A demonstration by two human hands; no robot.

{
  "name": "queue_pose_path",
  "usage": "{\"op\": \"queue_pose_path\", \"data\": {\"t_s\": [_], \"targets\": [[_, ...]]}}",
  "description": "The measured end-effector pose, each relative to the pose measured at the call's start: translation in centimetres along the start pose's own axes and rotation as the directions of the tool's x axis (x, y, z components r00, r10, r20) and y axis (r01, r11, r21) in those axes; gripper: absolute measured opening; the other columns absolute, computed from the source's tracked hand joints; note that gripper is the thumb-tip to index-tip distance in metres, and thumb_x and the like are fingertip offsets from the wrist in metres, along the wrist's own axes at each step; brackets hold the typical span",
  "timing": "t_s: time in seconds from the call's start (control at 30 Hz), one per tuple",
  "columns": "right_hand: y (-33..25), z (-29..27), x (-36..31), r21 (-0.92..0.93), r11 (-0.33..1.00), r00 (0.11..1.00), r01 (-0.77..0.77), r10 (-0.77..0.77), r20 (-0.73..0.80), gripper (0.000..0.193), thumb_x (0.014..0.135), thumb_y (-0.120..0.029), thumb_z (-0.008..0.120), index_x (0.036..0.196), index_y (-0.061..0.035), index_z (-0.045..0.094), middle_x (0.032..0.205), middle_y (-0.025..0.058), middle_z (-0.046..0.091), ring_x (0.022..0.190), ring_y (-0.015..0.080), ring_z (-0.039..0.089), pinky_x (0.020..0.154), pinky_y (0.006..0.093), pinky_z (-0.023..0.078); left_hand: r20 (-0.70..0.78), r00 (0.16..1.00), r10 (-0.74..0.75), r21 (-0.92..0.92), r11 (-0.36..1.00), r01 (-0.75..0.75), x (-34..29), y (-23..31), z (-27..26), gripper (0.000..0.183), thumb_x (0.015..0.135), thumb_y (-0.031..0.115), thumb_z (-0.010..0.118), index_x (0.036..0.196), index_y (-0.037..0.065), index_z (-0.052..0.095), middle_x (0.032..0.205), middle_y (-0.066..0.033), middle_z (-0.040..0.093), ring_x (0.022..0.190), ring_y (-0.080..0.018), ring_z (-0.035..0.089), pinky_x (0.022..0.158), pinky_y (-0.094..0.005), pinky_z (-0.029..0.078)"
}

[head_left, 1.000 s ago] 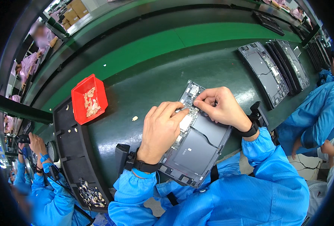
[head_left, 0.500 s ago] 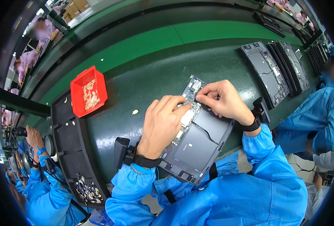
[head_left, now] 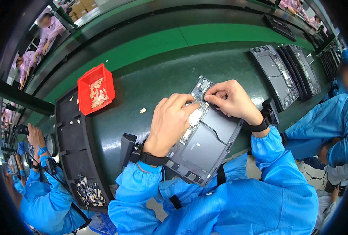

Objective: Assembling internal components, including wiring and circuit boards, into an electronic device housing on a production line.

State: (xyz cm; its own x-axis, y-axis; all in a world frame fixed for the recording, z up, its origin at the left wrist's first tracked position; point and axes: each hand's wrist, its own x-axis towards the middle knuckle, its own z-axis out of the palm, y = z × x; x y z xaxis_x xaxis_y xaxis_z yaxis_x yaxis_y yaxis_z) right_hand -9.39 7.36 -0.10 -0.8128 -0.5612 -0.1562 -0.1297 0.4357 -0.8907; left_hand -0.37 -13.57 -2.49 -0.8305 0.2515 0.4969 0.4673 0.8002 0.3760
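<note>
An opened laptop base [head_left: 199, 150] lies at a slant before me, its inside facing up. It has a dark flat battery area, a black cable and a bare circuit board [head_left: 195, 117] along its left and far part. My left hand [head_left: 169, 123] rests over the board, thumb and forefinger apart with their tips at its upper part. Over the far end of the board, my right hand [head_left: 231, 100] has thumb and forefinger pinched together. Whatever is between those fingertips is too small or hidden to make out. Both wrists wear black straps with devices.
A red bin [head_left: 96, 90] with pale scraps sits on a black compartment tray [head_left: 73, 137]. Dark and pale small pieces [head_left: 89, 192] fill its near end. One pale scrap [head_left: 143, 111] lies on the green table. More laptop bases [head_left: 274, 74] stand at right. People sit on both sides.
The view has shifted slightly. Both hands stay at the board, the right still pinched at its far end, with only small finger movement.
</note>
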Motion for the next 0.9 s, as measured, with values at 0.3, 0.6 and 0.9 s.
{"op": "queue_pose_path", "data": {"t_s": [0.3, 0.6, 0.9], "targets": [[0.2, -0.3, 0.2, 0.002, 0.998, 0.998, 0.058, -0.058, 0.028, 0.016, 0.095, -0.012, 0.072, 0.095, 0.0032, 0.075, 0.06, 0.0028, 0.063, 0.044, 0.0062, 0.053, 0.039, 0.0244, 0.038, -0.024, 1.0, 0.02, -0.02, 1.0, -0.021, 0.2, -0.7, 0.2, 0.026, 0.078, -0.003, 0.063, 0.095, 0.007, 0.08, 0.099, -0.0071, 0.073, 0.093, -0.0277, 0.069, 0.082, -0.0407, 0.056], [0.7, -0.3, 0.4, 0.063, 0.992, 0.993, 0.111, -0.113, 0.045, 0.017, 0.096, -0.013, 0.072, 0.095, 0.0033, 0.075, 0.06, 0.0007, 0.061, 0.043, 0.0041, 0.051, 0.037, 0.0221, 0.035, -0.047, 0.998, 0.047, -0.021, 0.999, -0.048, 0.4, -0.6, 0.3, 0.026, 0.08, -0.004, 0.062, 0.094, 0.007, 0.08, 0.097, -0.0067, 0.074, 0.091, -0.0283, 0.069, 0.081, -0.0392, 0.057], [0.7, -0.5, 0.4, 0.048, 0.99, 0.99, 0.13, -0.133, 0.055, 0.016, 0.095, -0.013, 0.072, 0.095, 0.003, 0.075, 0.062, 0.0016, 0.063, 0.045, 0.0047, 0.052, 0.039, 0.0222, 0.039, -0.029, 0.991, 0.131, 0.092, 0.988, -0.128, 0.4, 0.1, 0.0, 0.03, 0.078, -0.002, 0.063, 0.098, 0.011, 0.081, 0.099, -0.0046, 0.073, 0.092, -0.0258, 0.069, 0.082, -0.0389, 0.057]]}}
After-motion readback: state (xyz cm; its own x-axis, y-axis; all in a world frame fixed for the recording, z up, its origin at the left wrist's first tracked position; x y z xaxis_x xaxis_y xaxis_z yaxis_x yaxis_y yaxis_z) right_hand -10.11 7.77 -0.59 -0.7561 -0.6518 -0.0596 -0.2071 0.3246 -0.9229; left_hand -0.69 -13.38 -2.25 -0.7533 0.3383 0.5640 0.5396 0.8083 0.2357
